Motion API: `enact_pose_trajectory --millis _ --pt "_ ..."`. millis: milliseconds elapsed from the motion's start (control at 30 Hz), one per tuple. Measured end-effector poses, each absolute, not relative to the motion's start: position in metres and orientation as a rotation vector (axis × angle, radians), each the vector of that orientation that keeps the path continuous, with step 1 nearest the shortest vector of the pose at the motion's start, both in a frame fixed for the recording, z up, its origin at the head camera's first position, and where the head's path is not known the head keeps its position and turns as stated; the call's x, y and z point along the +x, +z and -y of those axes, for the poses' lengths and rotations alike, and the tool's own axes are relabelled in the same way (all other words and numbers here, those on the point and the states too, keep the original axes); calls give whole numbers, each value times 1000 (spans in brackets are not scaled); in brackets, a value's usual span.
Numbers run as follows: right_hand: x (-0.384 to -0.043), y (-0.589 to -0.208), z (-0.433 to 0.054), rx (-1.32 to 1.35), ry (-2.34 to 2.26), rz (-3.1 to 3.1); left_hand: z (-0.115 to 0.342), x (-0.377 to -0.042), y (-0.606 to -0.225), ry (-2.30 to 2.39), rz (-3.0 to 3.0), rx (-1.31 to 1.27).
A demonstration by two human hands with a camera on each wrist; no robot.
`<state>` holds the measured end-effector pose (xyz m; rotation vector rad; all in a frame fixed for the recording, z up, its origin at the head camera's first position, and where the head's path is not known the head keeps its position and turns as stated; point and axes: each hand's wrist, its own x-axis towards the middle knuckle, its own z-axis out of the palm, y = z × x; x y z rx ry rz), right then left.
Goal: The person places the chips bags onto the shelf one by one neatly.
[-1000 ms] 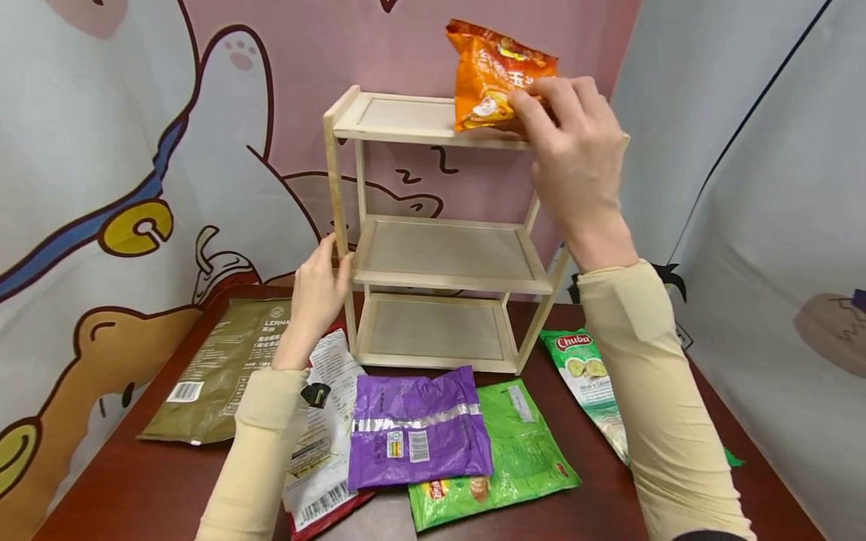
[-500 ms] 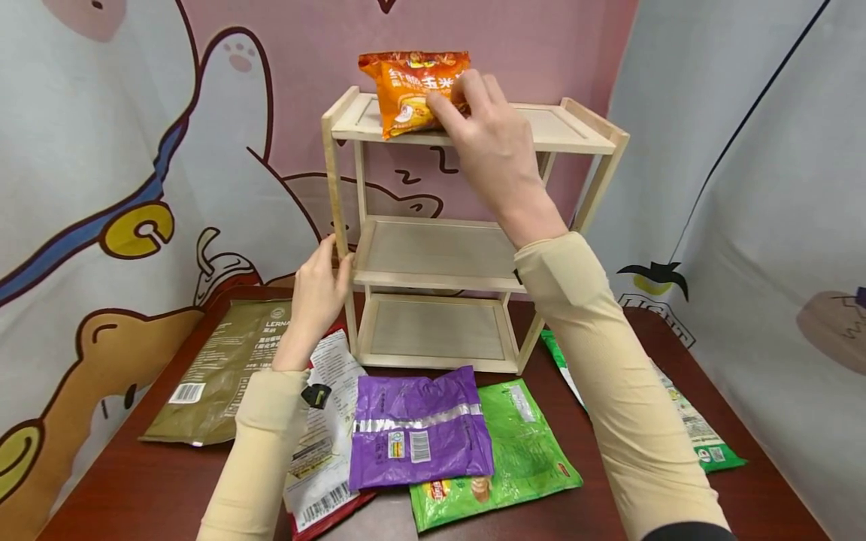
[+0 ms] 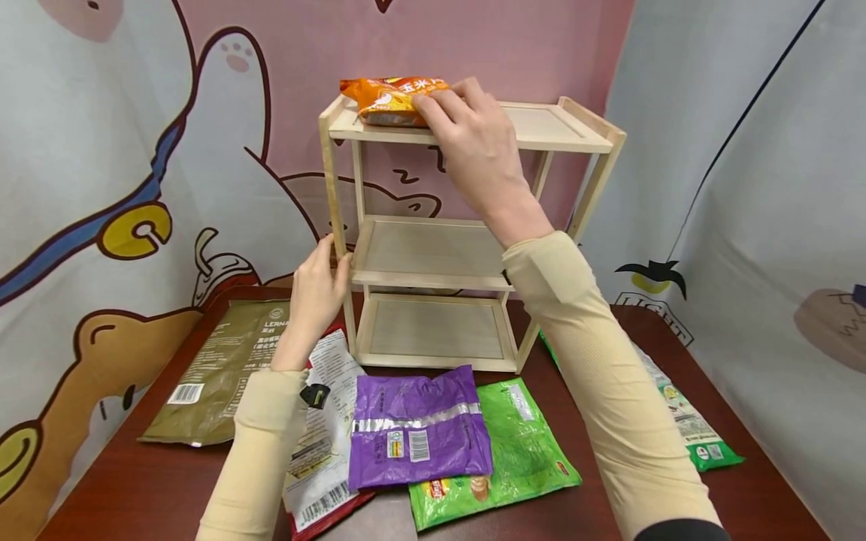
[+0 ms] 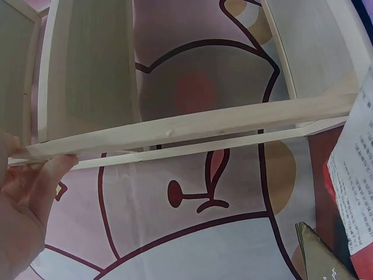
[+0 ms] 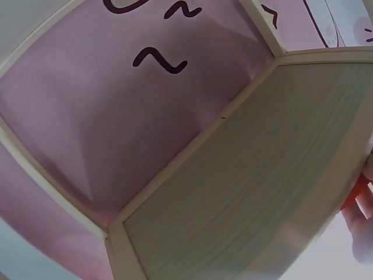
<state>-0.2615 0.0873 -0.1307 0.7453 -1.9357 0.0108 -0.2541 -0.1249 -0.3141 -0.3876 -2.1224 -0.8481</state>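
An orange snack bag [image 3: 386, 99] lies on its side on the left part of the top tier of a three-tier wooden shelf [image 3: 548, 128]. My right hand [image 3: 476, 143] holds the bag's right end with bent fingers. In the right wrist view only some fingertips [image 5: 364, 233] and a bit of the orange bag [image 5: 354, 192] show past the tier's edge. My left hand [image 3: 316, 289] grips the shelf's left front post, thumb in front. The left wrist view shows that hand [image 4: 26, 210] around the pale post [image 4: 175, 129].
A purple bag [image 3: 421, 439] overlaps a green bag [image 3: 521, 443] before the shelf. A white-and-red bag [image 3: 328, 436] and an olive bag [image 3: 216, 376] lie left. Another green-and-white bag [image 3: 690, 413] lies right, partly behind my right sleeve. A patterned cloth hangs behind.
My right hand has carried the orange bag leftward along the top tier and lowered it. The bag has tipped from upright to lying. My left hand stays on the post.
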Motion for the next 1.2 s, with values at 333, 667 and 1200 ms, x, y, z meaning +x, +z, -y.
enact_pose_trajectory --millis 333,667,1200 --pt "-259 -132 -74 771 -10 2187 124 -253 -315 -842 2119 -399" --pt "-258 -130 -63 688 -26 2394 123 -254 -315 -847 2121 -391" --pt "-258 -139 -85 778 136 2164 122 -255 -315 -847 2118 -397"
